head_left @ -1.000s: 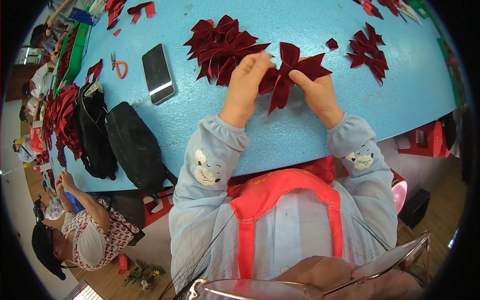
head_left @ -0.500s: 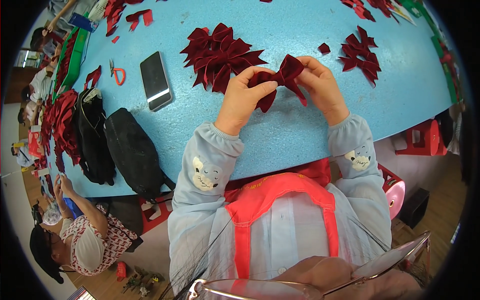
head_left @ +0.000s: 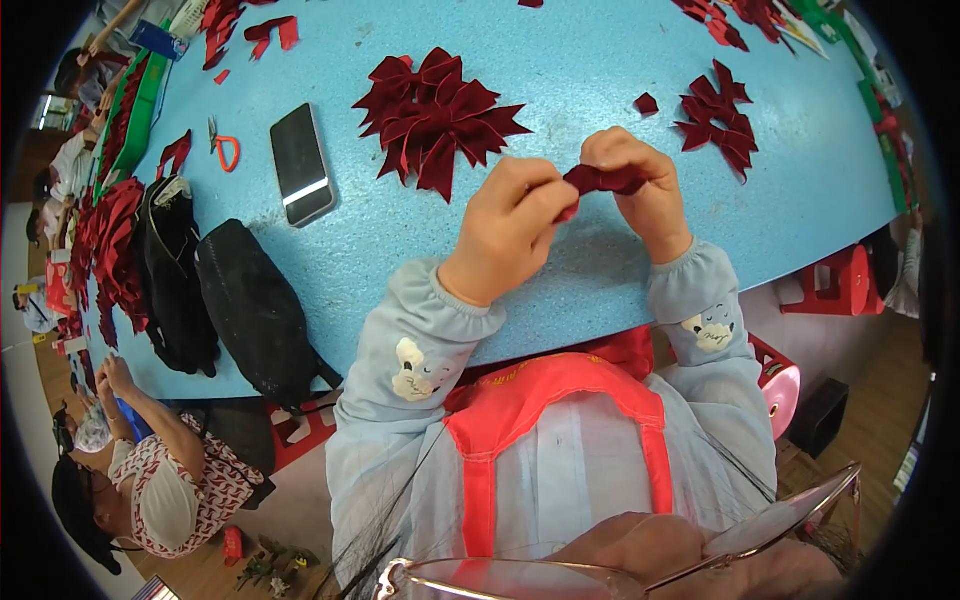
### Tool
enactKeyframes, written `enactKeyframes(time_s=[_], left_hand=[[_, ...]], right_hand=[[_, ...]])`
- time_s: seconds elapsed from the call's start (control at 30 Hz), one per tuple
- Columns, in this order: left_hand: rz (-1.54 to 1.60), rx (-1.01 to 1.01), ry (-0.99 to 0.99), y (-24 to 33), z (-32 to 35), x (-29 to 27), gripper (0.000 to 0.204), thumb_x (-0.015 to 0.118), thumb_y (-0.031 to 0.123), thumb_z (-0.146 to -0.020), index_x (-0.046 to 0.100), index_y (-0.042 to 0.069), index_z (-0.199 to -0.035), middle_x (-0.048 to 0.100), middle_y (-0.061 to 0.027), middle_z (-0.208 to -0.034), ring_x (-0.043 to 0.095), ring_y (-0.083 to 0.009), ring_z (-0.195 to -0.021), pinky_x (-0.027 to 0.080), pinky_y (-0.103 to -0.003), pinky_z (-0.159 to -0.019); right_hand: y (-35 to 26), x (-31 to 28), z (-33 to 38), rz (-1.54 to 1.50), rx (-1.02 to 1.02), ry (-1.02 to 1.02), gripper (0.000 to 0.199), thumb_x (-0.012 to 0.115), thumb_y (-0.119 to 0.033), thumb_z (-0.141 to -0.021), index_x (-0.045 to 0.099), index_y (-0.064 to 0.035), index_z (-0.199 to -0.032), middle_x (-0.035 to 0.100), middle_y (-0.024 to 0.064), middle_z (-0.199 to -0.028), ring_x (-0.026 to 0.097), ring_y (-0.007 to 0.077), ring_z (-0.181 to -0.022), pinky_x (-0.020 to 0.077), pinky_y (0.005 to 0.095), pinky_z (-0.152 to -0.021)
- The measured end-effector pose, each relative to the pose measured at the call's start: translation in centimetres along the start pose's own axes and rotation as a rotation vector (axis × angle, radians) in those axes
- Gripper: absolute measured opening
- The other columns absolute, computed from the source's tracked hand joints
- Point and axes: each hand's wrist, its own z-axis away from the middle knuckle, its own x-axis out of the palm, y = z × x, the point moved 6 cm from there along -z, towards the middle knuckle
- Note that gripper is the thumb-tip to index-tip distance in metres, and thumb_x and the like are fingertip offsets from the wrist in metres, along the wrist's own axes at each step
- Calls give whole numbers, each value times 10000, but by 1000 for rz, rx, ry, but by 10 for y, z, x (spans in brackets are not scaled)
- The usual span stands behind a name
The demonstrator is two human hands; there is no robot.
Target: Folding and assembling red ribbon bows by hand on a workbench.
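A dark red velvet bow (head_left: pixel 606 181) is stretched between my two hands above the blue table (head_left: pixel 560 290). My left hand (head_left: pixel 508 222) has its fingers curled tightly over the bow's left end, hiding it. At the other end, my right hand (head_left: pixel 640 190) grips with thumb and bent fingers. Just beyond my left hand lies a heap of similar red bows (head_left: pixel 435 115). A smaller group of bows (head_left: pixel 718 118) rests to the right of my right hand, with a small red scrap (head_left: pixel 646 103) near it.
Left of the heap are a phone (head_left: pixel 302 165) and orange-handled scissors (head_left: pixel 225 146). Two black pouches (head_left: pixel 252 310) lie near the table's left edge, beside a red fabric pile (head_left: pixel 118 250). A co-worker (head_left: pixel 165 480) sits at left; a red stool (head_left: pixel 838 283) stands at right.
Both hands have closed over the bow's ends. Its loops and tails, spread out before, are now mostly hidden in my fingers. My left hand has come slightly nearer to me.
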Motion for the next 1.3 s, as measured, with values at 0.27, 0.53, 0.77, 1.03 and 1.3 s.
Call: enactKeyframes(time_s=[0.27, 0.53, 0.77, 1.03, 1.3], left_hand=[[-91, 404, 36, 25, 6, -4, 234, 632, -7, -611, 541, 39, -822, 504, -82, -867, 530, -237, -732, 474, -312, -589], [-265, 611, -12, 41, 11, -3, 207, 625, 9, -591, 556, 36, -784, 487, -88, -905, 513, -229, -782, 502, -323, -628], [-370, 665, -58, 57, 21, 7, 178, 615, 21, -611, 565, 22, -781, 487, -89, -914, 512, -230, -794, 503, -325, -639], [-384, 694, -36, 78, 23, 0, 145, 622, 5, -616, 583, 6, -755, 494, -93, -922, 516, -230, -792, 507, -329, -651], [-348, 718, -39, 95, 26, -2, 191, 633, -7, -598, 586, 9, -783, 501, -93, -919, 525, -230, -791, 513, -332, -671]], right_hand=[[-42, 7, 5, 179, -298, -182, 124, 500, 24, -800, 574, -52, -864, 563, 71, -852, 488, 249, -831, 395, 371, -731], [-88, 17, 14, 672, -60, 99, 115, 629, -8, -723, 591, -40, -827, 582, 91, -813, 512, 236, -818, 412, 343, -670], [-110, 51, 36, 1144, -183, 209, 239, 708, -14, -625, 587, -37, -830, 564, 88, -804, 523, 222, -756, 412, 312, -621], [-117, 65, 53, 1105, -228, 351, 220, 689, 14, -646, 571, -29, -826, 557, 73, -821, 519, 191, -679, 405, 283, -565], [-112, 63, 63, 821, -75, 450, 153, 625, 46, -683, 568, -24, -806, 556, 48, -785, 495, 100, -581, 369, 225, -470]])
